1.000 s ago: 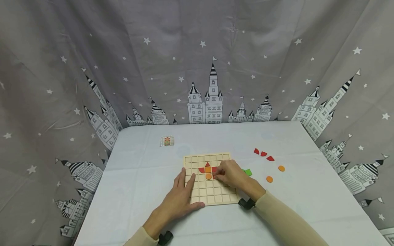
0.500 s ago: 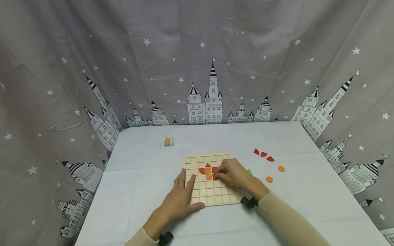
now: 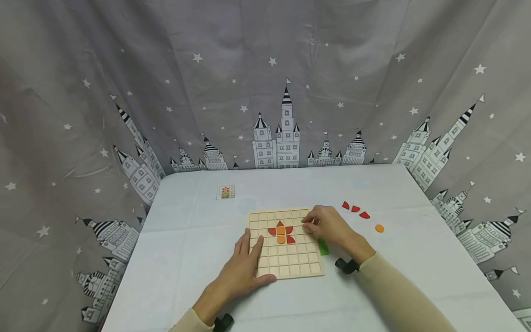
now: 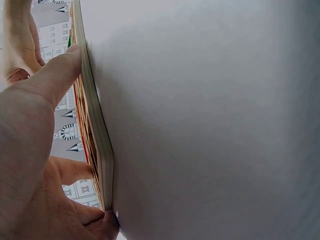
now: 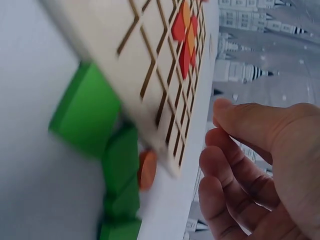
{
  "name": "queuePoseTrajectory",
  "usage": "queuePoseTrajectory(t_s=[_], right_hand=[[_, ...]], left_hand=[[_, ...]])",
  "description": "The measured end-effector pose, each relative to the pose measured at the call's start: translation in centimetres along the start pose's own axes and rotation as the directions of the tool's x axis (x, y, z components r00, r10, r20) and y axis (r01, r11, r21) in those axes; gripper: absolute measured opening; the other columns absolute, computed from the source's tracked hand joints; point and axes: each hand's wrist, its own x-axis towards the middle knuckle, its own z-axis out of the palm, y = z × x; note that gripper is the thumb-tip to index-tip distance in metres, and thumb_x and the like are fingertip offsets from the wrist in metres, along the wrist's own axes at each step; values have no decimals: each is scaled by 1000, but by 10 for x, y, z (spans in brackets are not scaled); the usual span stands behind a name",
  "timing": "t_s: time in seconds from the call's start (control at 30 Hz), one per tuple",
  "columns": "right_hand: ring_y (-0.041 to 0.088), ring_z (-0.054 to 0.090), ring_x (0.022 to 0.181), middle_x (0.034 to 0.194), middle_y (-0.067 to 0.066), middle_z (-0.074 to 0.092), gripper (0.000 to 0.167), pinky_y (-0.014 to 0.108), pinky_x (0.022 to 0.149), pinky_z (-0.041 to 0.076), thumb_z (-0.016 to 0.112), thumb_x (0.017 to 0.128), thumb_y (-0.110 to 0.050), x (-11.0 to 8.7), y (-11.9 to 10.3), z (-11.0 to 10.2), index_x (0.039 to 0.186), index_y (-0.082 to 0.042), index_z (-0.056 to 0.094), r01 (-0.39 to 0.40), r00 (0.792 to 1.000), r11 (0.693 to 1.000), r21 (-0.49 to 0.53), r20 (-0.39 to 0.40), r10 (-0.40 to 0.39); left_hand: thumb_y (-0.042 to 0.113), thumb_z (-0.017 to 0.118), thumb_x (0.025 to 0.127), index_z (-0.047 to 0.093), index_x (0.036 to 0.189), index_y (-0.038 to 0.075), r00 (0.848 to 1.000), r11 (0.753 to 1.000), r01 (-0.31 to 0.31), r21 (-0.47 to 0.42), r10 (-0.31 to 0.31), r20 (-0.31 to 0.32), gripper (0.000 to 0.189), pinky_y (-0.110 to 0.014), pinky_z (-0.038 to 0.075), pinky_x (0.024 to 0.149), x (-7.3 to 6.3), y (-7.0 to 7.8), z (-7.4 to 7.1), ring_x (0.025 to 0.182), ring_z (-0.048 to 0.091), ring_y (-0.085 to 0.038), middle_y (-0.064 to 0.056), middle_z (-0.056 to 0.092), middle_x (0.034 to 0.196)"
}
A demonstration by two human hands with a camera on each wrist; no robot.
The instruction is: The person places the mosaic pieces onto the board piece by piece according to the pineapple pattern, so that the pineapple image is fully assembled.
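A square wooden grid board [image 3: 291, 268] lies on the white table. In its cells are a red triangle [image 3: 280, 223], an orange square [image 3: 280, 230], an orange disc [image 3: 281, 240] and red quarter-circle pieces, one of them a quarter-circle [image 3: 291, 240] beside the disc. My left hand [image 3: 242, 265] rests on the board's left side, fingers spread and thumb at the near edge. Above the board's right edge hovers my right hand [image 3: 329, 226], its fingers loosely curled; in the right wrist view nothing shows between thumb and fingertips. Under it are green squares [image 5: 87, 112], partly hidden in the head view.
Several red quarter-circles [image 3: 355, 209] lie at the right, near an orange disc [image 3: 379, 228]. A small pattern card [image 3: 225, 192] lies at the back left. Behind the table hangs a grey curtain [image 3: 232, 60] printed with castles.
My right hand has let go of the red quarter-circle, which stays in its cell, and has moved right to the board's edge. My left hand has stayed put.
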Motion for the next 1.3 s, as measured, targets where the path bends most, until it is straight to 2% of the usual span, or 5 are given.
queuePoseTrajectory(t_s=[0.23,0.53,0.77,1.03,1.3], right_hand=[[14,64,87,105,2,81,20,25,75,53,90,104,-19,1,24,-16,122,-11,92,-71,997,997,-44,-33,69],[21,71,93,112,10,84,21,34,81,57,90,103,-14,0,58,-35,123,-6,90,-74,990,996,-46,-121,68],[25,68,91,110,17,80,27,38,82,55,91,101,-12,1,86,-46,127,-2,88,-114,981,992,-50,-164,105],[28,67,96,118,22,75,38,38,82,56,92,101,-14,1,103,-50,135,0,84,-206,970,978,-36,-136,200],[41,74,112,124,27,75,42,60,104,64,90,103,-16,-3,109,-54,139,5,79,-279,957,960,-35,-96,274]], left_hand=[[71,92,91,41,180,4,1000,1000,-3,-6,3,-1,123,-63,62,116,-1,2,-2,176,28,-55,-37,16,191],[71,92,92,41,180,4,1000,1000,-12,-9,12,4,123,-63,62,116,-2,1,-1,175,29,-55,-37,17,191],[73,91,92,40,181,5,1000,1000,-8,5,8,4,123,-63,63,116,-1,2,-2,176,29,-55,-36,16,191],[72,92,91,40,181,6,1000,1000,-1,-2,1,-4,123,-63,62,116,-3,2,-4,176,29,-54,-35,16,192],[72,91,92,40,181,5,1000,1000,2,-7,-2,3,122,-63,61,118,-2,3,-4,176,28,-55,-36,16,191]])
